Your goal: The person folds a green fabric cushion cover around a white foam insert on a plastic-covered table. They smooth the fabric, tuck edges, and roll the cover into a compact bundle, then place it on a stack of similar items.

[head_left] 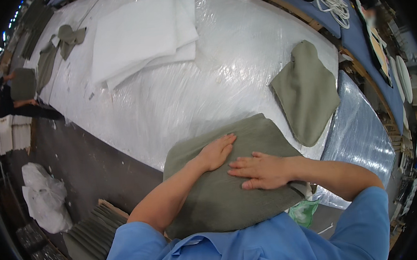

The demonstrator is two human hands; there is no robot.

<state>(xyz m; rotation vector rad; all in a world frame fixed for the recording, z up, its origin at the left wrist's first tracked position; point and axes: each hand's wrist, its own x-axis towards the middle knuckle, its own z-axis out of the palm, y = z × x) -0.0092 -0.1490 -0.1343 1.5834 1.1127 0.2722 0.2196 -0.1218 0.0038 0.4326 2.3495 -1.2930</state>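
A grey-green fabric-covered cushion (pixel 208 197) lies against my body at the near edge of the plastic-wrapped table. My left hand (pixel 217 152) rests flat on its top, fingers stretched toward the upper right. Just to the right, my right hand (pixel 257 170) presses flat on the same fabric with its fingers apart, pointing left. Neither hand grips anything. Past the cushion, to the right, a loose grey-green fabric piece (pixel 307 91) with a narrow rounded end lies on the table. The cushion's underside is hidden.
White padding sheets (pixel 136 36) are stacked on the far part of the table (pixel 224 85). At left, another person (pixel 17 97) holds a grey-green piece. A white plastic bag (pixel 46 197) and a row of grey-green pieces (pixel 97 234) stand lower left. Coiled white cord (pixel 333 5) lies upper right.
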